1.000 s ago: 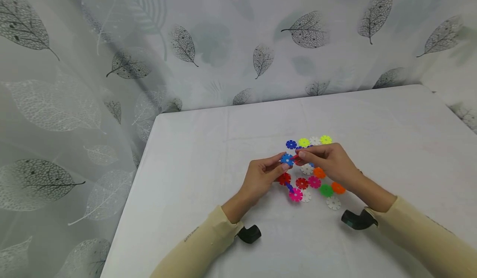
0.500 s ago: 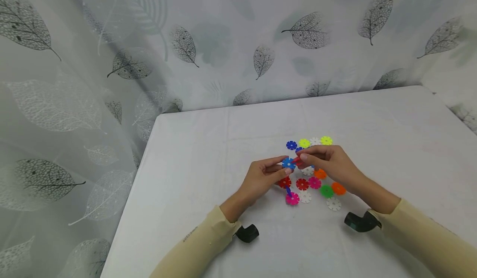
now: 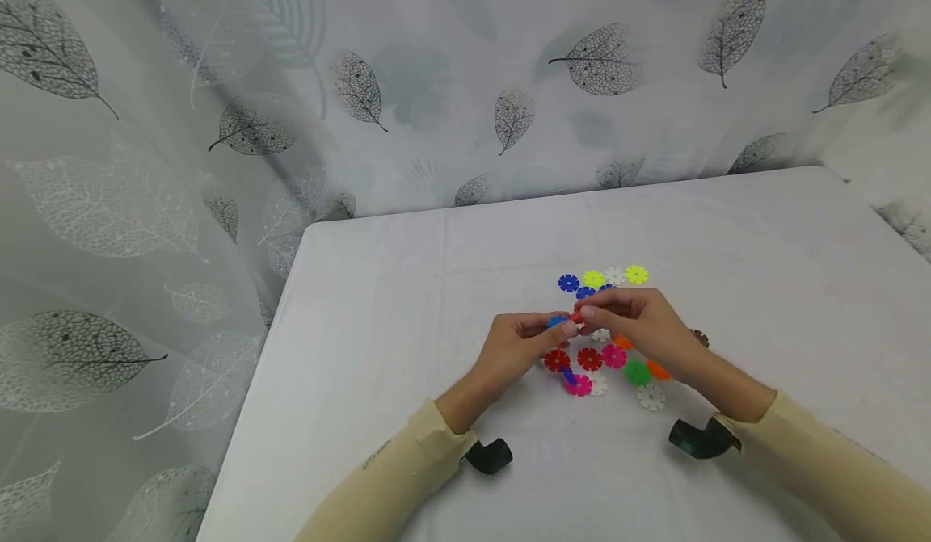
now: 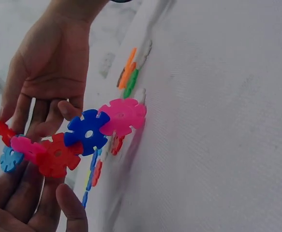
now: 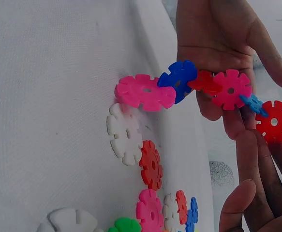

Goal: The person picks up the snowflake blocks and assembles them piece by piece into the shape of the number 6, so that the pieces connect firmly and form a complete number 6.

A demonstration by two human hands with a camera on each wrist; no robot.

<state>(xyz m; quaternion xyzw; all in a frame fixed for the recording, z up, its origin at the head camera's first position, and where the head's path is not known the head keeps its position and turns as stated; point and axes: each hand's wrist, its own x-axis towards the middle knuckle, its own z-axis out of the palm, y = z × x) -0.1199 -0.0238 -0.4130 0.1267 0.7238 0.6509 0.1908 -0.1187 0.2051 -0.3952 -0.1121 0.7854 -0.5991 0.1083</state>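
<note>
Several notched flower-shaped plastic discs are slotted together in a chain between my hands. In the right wrist view it runs from a pink disc (image 5: 145, 92) through a dark blue disc (image 5: 178, 81), a red one and another pink disc (image 5: 231, 90) to a light blue disc (image 5: 253, 105) and an end red disc (image 5: 274, 122). My left hand (image 3: 512, 352) grips the chain near the light blue disc. Thumb and fingers of my right hand (image 3: 640, 320) pinch the end red disc, which touches the light blue one. How deeply these two interlock I cannot tell.
Loose discs lie on the white table (image 3: 378, 324) beneath and beyond my hands, among them a green disc (image 3: 638, 373), a white disc (image 3: 650, 397) and a yellow disc (image 3: 636, 274). A leaf-patterned curtain (image 3: 436, 106) hangs behind the table.
The light blue disc has tilted from facing the camera to nearly edge-on. My hands are closer together, and the hanging end of the chain has swung slightly.
</note>
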